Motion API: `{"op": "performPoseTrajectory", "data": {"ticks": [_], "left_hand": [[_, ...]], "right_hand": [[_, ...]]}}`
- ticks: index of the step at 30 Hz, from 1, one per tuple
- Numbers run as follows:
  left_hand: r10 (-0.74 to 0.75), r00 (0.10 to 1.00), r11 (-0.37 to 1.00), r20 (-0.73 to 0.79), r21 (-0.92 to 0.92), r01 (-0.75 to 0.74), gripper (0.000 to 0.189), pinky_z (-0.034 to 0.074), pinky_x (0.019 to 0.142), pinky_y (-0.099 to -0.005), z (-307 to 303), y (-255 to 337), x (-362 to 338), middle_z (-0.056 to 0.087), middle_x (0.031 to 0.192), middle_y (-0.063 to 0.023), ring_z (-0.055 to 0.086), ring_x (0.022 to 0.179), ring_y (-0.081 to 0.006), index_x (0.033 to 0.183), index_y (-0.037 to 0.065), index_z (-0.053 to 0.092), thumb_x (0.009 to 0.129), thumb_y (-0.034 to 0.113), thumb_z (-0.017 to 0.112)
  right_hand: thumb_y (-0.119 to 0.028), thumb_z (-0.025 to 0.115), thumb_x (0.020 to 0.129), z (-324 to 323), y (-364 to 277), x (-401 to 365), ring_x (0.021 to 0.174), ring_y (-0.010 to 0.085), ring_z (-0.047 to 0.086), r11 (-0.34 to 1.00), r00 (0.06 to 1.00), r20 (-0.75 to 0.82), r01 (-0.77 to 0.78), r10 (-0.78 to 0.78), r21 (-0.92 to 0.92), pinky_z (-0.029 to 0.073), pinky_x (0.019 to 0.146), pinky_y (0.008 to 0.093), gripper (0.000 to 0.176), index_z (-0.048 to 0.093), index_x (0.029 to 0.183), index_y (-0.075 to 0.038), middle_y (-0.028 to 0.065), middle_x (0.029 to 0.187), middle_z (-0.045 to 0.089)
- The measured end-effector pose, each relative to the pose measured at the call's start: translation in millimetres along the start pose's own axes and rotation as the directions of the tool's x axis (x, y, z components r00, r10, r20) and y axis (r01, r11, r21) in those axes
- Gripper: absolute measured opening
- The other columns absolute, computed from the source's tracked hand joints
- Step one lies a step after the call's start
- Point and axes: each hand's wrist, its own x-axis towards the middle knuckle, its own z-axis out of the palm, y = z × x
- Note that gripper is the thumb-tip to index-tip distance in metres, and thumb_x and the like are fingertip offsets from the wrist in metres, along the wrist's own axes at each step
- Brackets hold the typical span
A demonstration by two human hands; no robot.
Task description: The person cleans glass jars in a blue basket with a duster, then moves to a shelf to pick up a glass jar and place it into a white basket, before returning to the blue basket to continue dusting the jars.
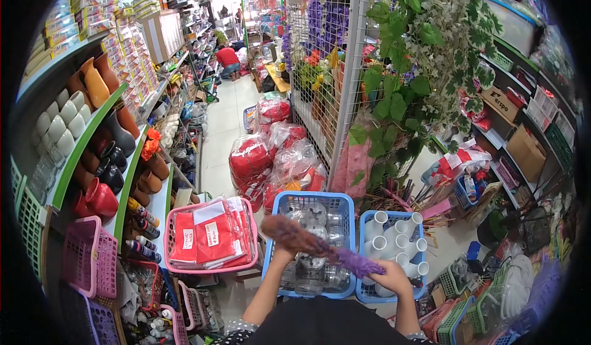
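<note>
A feather duster (pixel 317 249) with brown and purple parts is held slantwise over a blue basket (pixel 352 222) of clear glass jars (pixel 308 286). My left hand (pixel 284 252) is at the duster's brown end, its fingers mostly hidden behind it. My right hand (pixel 391 276) is closed round the purple end, above a second blue basket (pixel 423 292) of white vases (pixel 375 244). To the left of the jars, a pink basket (pixel 212 270) holds red packets (pixel 217 237) with white labels.
Shelves of pots and vases (pixel 95 83) line the left. Plastic-wrapped red bundles (pixel 251 154) lie ahead beside a white wire rack (pixel 345 80) with hanging leaves (pixel 425 86). A person in red (pixel 228 59) crouches far down the aisle. Baskets (pixel 455 314) crowd the lower right.
</note>
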Motion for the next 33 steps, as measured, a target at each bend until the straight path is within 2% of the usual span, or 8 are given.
{"op": "performPoseTrajectory", "data": {"ticks": [5,8,10,16,20,22,24,33], "left_hand": [[0.011,0.995,0.999,-0.104,0.046,-0.006,0.047,0.048,0.081,-0.0303,-1.4,-8.7,2.8,0.064,0.096,-0.0104,0.061,0.087,-0.0201,0.115,-0.004,0.052,0.071,0.006,0.068],[0.572,0.784,0.301,0.241,0.827,-0.474,0.047,0.048,0.075,-0.0268,-11.9,-14.6,5.7,0.063,0.096,-0.0098,0.059,0.083,-0.0127,0.116,-0.004,0.051,0.073,0.007,0.065],[-0.15,0.983,0.941,-0.107,0.291,0.175,0.051,0.05,0.069,-0.0314,-7.6,20.5,1.9,0.066,0.082,-0.0108,0.06,0.067,-0.0243,0.109,-0.002,0.063,0.067,0.024,0.076],[0.389,0.919,0.685,0.055,0.65,-0.329,0.05,0.048,0.082,-0.0321,-18.5,-66.8,12.5,0.065,0.105,-0.0138,0.063,0.095,-0.0217,0.117,0.003,0.059,0.073,0.025,0.072],[-0.101,0.995,0.96,0.006,0.265,0.096,0.063,0.044,0.086,-0.032,-15.6,6.7,1.8,0.062,0.108,-0.0159,0.06,0.099,-0.0231,0.13,0.002,0.047,0.074,0.02,0.07],[0.521,0.839,0.323,0.161,0.872,-0.367,0.058,0.049,0.078,-0.0322,-18.5,-9.8,4.3,0.066,0.101,-0.0176,0.065,0.087,-0.0228,0.119,-0.001,0.058,0.066,0.016,0.074],[0.209,0.976,0.913,-0.058,0.369,-0.174,0.054,0.049,0.078,-0.0312,-11.1,5.3,7.2,0.065,0.104,-0.0181,0.064,0.086,-0.0184,0.119,-0.002,0.057,0.068,0.012,0.072],[0.016,0.994,0.997,-0.106,0.073,-0.008,0.043,0.048,0.08,-0.0273,-9.7,20.2,-1.3,0.066,0.098,-0.0114,0.062,0.088,-0.0125,0.114,-0.003,0.056,0.073,0.005,0.068]], "right_hand": [[-0.025,0.066,0.072,-1.3,-1.9,-0.9,0.075,0.0321,0.064,0.992,0.966,-0.238,-0.118,0.103,-0.051,0.049,0.067,0.0372,0.041,0.064,0.113,-0.016,0.0162,0.084,0.066],[-0.024,0.066,0.073,-10.1,-4.7,-5.2,0.077,0.0324,0.064,0.998,0.997,0.066,-0.039,0.043,-0.058,0.05,0.068,0.0367,0.041,0.064,0.113,-0.015,0.017,0.087,0.066],[-0.024,0.066,0.072,-0.1,-5.4,-3.6,0.078,0.0312,0.065,0.988,0.98,-0.141,-0.147,0.139,-0.052,0.05,0.069,0.0358,0.041,0.065,0.112,-0.014,0.0175,0.087,0.066],[-0.023,0.067,0.071,-8.6,-9.2,-4.0,0.079,0.0315,0.065,0.996,0.997,0.081,0.012,-0.004,-0.087,0.05,0.069,0.036,0.04,0.066,0.11,-0.013,0.017,0.088,0.066],[-0.022,0.066,0.07,-6.1,-9.6,-3.5,0.078,0.0325,0.064,0.991,0.988,-0.094,-0.125,0.12,-0.055,0.05,0.069,0.0368,0.04,0.066,0.109,-0.013,0.0161,0.088,0.066],[-0.022,0.066,0.071,-6.1,-8.5,-3.6,0.078,0.0329,0.064,0.991,0.992,-0.033,-0.122,0.12,-0.056,0.05,0.068,0.037,0.039,0.066,0.109,-0.013,0.0161,0.088,0.066],[-0.023,0.066,0.071,-5.8,-13.9,-4.7,0.077,0.0334,0.064,0.988,0.998,0.0,0.069,-0.07,-0.135,0.05,0.067,0.0374,0.039,0.066,0.109,-0.012,0.0167,0.087,0.066],[-0.026,0.066,0.071,-1.0,-17.7,-1.7,0.074,0.0335,0.064,0.989,0.989,-0.141,-0.057,0.038,-0.133,0.05,0.066,0.0387,0.042,0.065,0.111,-0.015,0.0178,0.081,0.065]]}}
